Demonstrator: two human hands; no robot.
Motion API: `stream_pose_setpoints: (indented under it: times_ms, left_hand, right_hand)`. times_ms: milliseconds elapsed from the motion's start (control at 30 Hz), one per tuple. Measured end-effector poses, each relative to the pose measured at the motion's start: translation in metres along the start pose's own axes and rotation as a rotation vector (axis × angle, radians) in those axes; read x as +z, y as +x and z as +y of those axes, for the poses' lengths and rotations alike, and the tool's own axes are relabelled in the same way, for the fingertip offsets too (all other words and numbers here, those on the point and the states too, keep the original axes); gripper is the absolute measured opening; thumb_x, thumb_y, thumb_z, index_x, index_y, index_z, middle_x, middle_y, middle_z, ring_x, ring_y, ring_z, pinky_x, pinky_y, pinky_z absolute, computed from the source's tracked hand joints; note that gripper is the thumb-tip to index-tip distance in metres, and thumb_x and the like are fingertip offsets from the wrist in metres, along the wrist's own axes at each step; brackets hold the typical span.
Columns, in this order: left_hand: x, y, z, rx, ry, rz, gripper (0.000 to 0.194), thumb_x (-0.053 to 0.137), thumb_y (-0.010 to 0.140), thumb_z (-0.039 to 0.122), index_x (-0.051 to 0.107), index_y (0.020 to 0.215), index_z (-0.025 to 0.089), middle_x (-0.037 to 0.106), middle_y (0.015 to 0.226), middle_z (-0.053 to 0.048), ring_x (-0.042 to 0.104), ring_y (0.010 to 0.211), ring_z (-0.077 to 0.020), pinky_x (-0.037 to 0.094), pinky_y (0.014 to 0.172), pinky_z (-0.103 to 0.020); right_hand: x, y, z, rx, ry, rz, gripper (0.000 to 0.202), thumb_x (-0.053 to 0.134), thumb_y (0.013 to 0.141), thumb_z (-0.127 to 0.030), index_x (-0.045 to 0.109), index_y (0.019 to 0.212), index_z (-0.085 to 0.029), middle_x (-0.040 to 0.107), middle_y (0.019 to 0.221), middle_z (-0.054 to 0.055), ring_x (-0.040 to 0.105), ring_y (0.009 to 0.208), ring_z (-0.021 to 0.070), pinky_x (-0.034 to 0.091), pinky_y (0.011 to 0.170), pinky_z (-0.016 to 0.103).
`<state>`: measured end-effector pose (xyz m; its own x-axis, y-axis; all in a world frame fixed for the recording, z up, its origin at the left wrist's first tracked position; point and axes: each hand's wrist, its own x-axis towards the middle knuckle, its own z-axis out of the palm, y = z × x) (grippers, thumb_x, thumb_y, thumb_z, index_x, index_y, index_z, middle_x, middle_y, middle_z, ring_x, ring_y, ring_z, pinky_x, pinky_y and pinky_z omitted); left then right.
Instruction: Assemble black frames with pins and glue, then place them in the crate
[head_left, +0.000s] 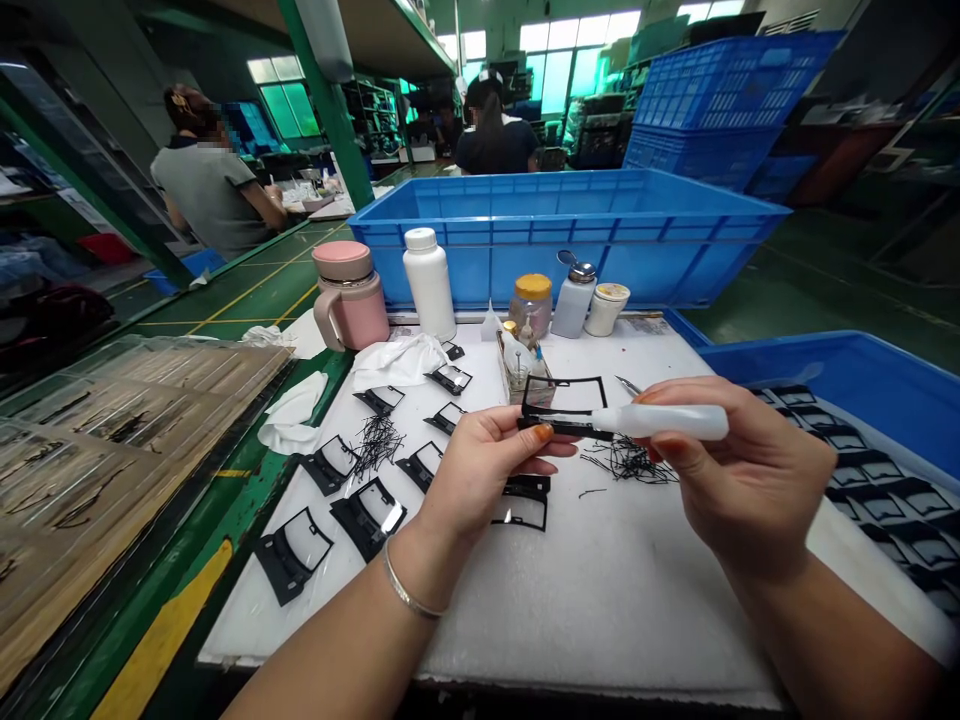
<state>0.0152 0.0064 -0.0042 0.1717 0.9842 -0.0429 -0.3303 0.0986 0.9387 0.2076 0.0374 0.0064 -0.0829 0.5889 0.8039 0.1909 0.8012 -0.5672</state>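
My left hand (487,460) is closed on a black plastic frame (564,410) with a clear window, held up above the white work surface (600,600). Between the fingers of my right hand (739,470) lies a translucent white squeeze bottle (675,421), its tip pointing left and meeting the frame's lower bar. Whether any liquid comes out is too small to see. Below the hands lies another black frame (525,505). Several more frames (369,515) are spread to the left, around a heap of thin black strips (376,445). A second strip heap (630,460) sits beneath the bottle.
Behind stand a pink mug (352,305), a white bottle (430,285), a yellow-lidded jar (532,300) and a pump bottle (574,300). A large blue crate (570,245) borders the back. At right, a blue bin (862,360) holds rows of frames. Two people (214,190) work farther off.
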Motion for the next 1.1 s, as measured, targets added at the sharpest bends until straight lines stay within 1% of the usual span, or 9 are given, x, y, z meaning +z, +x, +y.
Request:
stream_pose_setpoints:
  times_ms: [133,433,667,833,1100]
  left_hand:
    - [0.0002,0.0,0.0003,0.0,0.004,-0.006,0.025,0.068,0.084,0.031,0.071,0.098,0.011,0.073,0.096,-0.012,0.07,0.091,-0.0205,0.054,0.068,-0.019]
    - [0.0004,-0.0001,0.0001,0.003,0.004,-0.007,0.025,0.067,0.085,0.031,0.07,0.099,0.01,0.073,0.096,-0.013,0.07,0.09,-0.0202,0.055,0.068,-0.019]
    - [0.0003,-0.0004,0.0004,0.0,0.014,-0.011,0.025,0.066,0.085,0.03,0.07,0.1,0.01,0.072,0.097,-0.013,0.069,0.091,-0.0204,0.054,0.069,-0.02]
    - [0.0004,-0.0004,0.0001,0.007,0.017,-0.009,0.026,0.066,0.086,0.031,0.07,0.1,0.01,0.072,0.096,-0.013,0.069,0.09,-0.0198,0.054,0.069,-0.019]
    - [0.0001,-0.0002,0.0005,0.004,0.02,-0.006,0.026,0.066,0.085,0.032,0.07,0.099,0.01,0.072,0.095,-0.013,0.069,0.09,-0.0205,0.054,0.07,-0.021]
  right_hand:
    - [0.0011,0.0004,-0.0001,-0.01,-0.004,0.019,0.014,0.074,0.076,-0.017,0.073,0.089,-0.02,0.069,0.081,0.003,0.062,0.072,0.0192,0.046,0.063,0.034]
    - [0.0009,0.0001,-0.0005,0.004,-0.006,0.015,0.013,0.075,0.075,-0.016,0.073,0.088,-0.018,0.069,0.081,0.004,0.062,0.072,0.0195,0.046,0.062,0.033]
    - [0.0008,0.0001,-0.0004,-0.009,-0.002,0.032,0.013,0.075,0.074,-0.019,0.074,0.087,-0.02,0.069,0.079,0.003,0.063,0.071,0.0209,0.047,0.062,0.034]
    - [0.0002,-0.0009,-0.0013,0.023,0.003,0.007,0.015,0.074,0.076,-0.018,0.074,0.091,-0.021,0.069,0.082,0.004,0.063,0.074,0.022,0.047,0.064,0.035]
    - [0.0013,-0.0009,-0.0018,0.02,0.01,0.028,0.014,0.075,0.075,-0.021,0.074,0.09,-0.021,0.069,0.081,0.005,0.062,0.072,0.0223,0.047,0.063,0.036]
